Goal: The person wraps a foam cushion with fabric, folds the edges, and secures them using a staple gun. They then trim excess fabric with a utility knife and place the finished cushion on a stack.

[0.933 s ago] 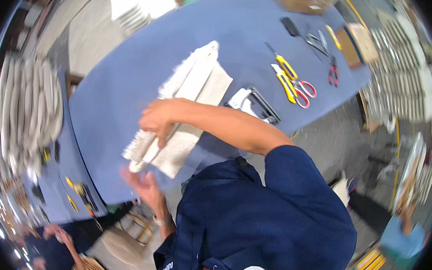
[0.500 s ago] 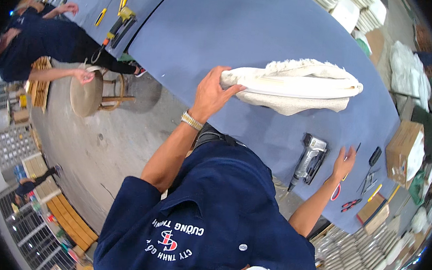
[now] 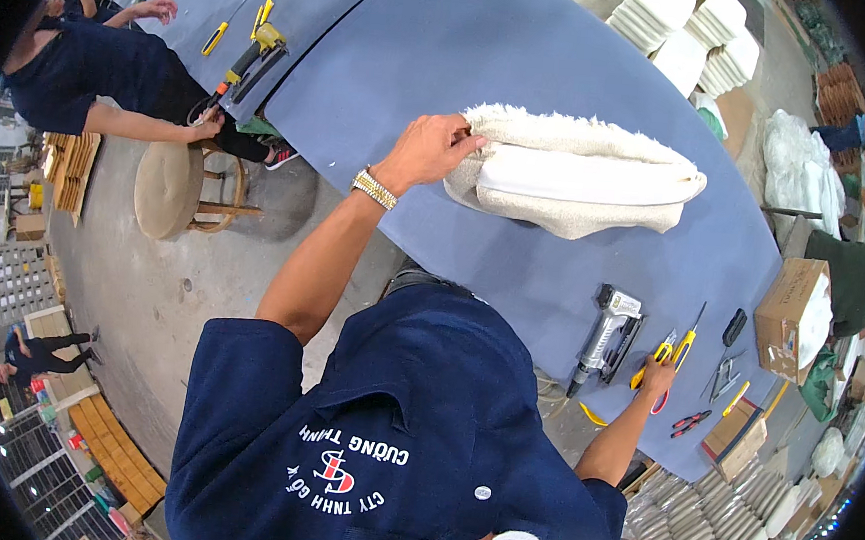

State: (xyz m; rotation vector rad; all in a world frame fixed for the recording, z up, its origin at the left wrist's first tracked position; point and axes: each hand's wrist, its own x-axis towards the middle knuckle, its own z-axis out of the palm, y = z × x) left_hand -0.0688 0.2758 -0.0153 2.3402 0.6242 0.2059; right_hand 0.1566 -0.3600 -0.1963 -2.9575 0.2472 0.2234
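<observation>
A long cream fabric cover (image 3: 557, 214) with a frayed far edge is wrapped around a smooth white pad (image 3: 579, 176) on the blue table. My left hand (image 3: 429, 149) pinches the cover's left end between thumb and fingers. Lower right, my right hand (image 3: 657, 376) has its fingers closed on what looks like a yellow utility knife (image 3: 664, 350), partly hidden by the hand. A yellow-handled screwdriver (image 3: 685, 350) lies just beside those fingers. To the left of this hand rests a silver staple gun (image 3: 609, 333).
Red-handled pliers (image 3: 691, 423), metal dividers (image 3: 724, 379) and a black tool (image 3: 735, 327) lie toward the table's right edge. A cardboard box (image 3: 788, 317) stands beyond it. At left, a co-worker (image 3: 115, 82) is near a round stool (image 3: 169, 191) and another nail gun (image 3: 256, 62).
My right hand has come down and left, its spread fingers closing at the yellow tool. The cover has shifted slightly left and turned, with my left hand still at its end.
</observation>
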